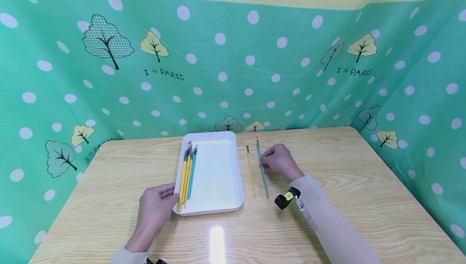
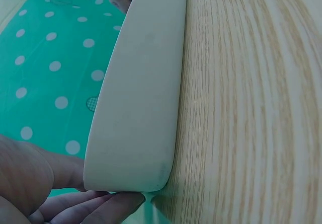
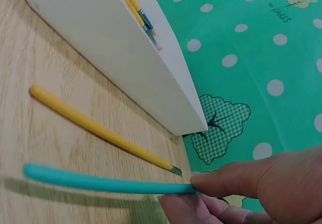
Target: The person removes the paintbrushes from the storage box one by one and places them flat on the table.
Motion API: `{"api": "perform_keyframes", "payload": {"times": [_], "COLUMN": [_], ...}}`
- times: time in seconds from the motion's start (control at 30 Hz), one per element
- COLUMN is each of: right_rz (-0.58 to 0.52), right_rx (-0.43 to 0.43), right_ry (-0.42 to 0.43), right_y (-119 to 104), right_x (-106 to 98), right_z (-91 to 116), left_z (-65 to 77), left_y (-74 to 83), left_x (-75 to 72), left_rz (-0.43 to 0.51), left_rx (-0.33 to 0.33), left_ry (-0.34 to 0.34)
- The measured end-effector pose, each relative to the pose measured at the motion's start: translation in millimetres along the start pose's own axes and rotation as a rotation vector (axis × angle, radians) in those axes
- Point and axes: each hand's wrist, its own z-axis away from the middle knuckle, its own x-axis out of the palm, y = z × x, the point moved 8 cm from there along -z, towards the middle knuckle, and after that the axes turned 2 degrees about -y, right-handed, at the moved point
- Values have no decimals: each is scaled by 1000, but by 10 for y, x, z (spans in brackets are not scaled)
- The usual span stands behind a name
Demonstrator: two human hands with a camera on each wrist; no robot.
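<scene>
Left hand point(image 1: 155, 206) grips the tray point(image 1: 218, 175) at eight o'clock, likely to steady it; right hand point(image 1: 278, 159) pinches the teal brush point(image 1: 265, 180) at three o'clock.

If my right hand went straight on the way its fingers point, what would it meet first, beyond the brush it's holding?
Probably the loose yellow brush, with the tray just past it. Height is hard to judge, so your right hand might pass over that brush.
</scene>
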Motion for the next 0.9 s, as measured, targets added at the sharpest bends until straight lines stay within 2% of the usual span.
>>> {"api": "perform_keyframes", "payload": {"times": [0.43, 0.9], "right_rz": [9, 89], "right_rx": [27, -25], "right_ry": [37, 79], "right_y": [116, 157], "right_x": [9, -23], "right_z": [-115, -170], "left_z": [-11, -13], "left_y": [-10, -7], "left_x": [5, 9], "left_rz": [0, 1], "left_rx": [-2, -7], "left_ry": [1, 2]}}
